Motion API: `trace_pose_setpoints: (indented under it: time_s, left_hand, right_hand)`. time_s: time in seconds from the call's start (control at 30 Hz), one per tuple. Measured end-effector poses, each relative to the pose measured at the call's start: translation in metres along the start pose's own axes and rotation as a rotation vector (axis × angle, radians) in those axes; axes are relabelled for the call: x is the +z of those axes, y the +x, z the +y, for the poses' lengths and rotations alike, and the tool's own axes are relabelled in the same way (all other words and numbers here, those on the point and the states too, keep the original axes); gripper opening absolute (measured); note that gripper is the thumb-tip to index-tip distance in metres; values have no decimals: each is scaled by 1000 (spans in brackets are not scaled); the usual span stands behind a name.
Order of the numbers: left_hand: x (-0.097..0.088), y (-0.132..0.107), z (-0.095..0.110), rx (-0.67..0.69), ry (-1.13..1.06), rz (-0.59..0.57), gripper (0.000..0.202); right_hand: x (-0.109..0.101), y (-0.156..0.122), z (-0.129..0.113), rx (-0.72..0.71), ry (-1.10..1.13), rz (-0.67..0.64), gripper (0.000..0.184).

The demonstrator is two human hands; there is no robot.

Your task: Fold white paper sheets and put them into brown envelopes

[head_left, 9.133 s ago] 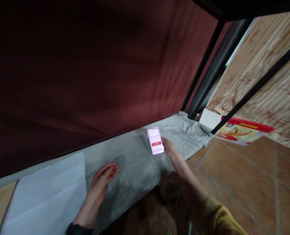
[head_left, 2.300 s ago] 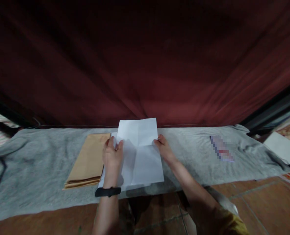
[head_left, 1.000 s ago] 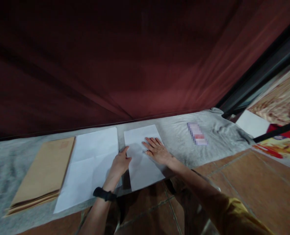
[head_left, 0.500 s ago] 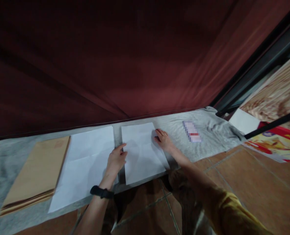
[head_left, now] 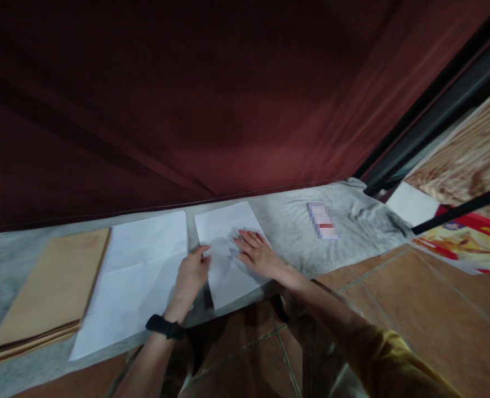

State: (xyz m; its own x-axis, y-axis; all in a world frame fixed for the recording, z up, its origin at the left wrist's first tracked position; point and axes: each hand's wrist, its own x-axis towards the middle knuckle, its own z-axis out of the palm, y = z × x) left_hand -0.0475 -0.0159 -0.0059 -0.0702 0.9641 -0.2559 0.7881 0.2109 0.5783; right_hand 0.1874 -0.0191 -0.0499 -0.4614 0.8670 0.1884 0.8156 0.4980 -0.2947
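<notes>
A white sheet of paper lies on the grey cloth, slightly askew. My right hand rests flat on its right half with fingers spread. At the sheet's left edge is my left hand, its thumb and index finger a little apart and the other fingers curled. A black band circles the left wrist. Left of that hand lies a larger spread of white paper with a crease across it, partly covered by the hand. Beyond it sits a stack of brown paper envelopes.
Grey cloth covers the long, low surface under the papers. A pixelated pale purple item lies on it to the right. Behind hangs a dark red curtain. At far right a printed red-and-yellow box stands by a black frame bar.
My right hand has moved left from the sheet's right edge onto the paper and flattened. The sheet has turned slightly. My left hand stays near its left edge.
</notes>
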Motion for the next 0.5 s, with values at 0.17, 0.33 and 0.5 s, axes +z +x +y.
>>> trace_pose_setpoints:
  time_s: [0.17,0.33,0.5]
  left_hand:
    - [8,-25,4,291,425,266,42]
    - [51,-49,-4,735,411,146,57]
    - [66,-61,-18,801,495,9,78]
  right_hand:
    - [6,-8,-9,-22,-57,-56,53]
    - [5,-5,-3,8,-20,-52,51]
    - [-5,-7,4,26,-4,-103,48]
